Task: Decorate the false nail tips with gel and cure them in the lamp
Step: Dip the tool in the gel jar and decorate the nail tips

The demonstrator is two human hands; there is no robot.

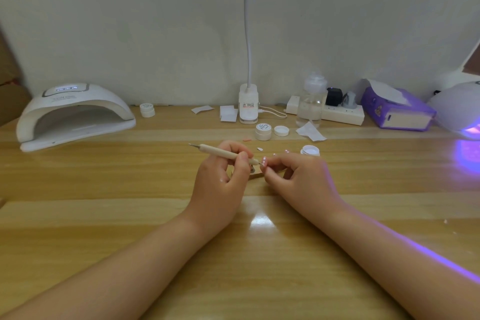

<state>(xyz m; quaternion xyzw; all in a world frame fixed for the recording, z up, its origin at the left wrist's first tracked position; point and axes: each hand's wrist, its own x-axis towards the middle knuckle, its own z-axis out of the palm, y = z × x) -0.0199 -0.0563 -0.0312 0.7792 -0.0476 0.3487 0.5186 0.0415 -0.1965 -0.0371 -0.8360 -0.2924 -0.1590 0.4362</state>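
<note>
My left hand [220,179] grips a beige dotting pen [220,153], its fine tip touching a pink false nail tip [264,163] with white dots. My right hand [298,176] pinches that nail tip at the table's middle. A small stand [255,173] shows between the hands, mostly hidden. A loose white nail tip [259,149] and a pink one [246,140] lie just behind. An open gel pot [310,150] sits behind my right hand. The white curing lamp [75,114] stands at the back left, its mouth facing me.
A closed gel jar [263,131] and a loose lid [281,130] sit behind the hands, another jar [147,109] beside the lamp. A desk lamp clip [248,104], clear bottle [311,101], power strip [342,113], purple tissue box [397,109] and a glowing second lamp [459,109] line the back.
</note>
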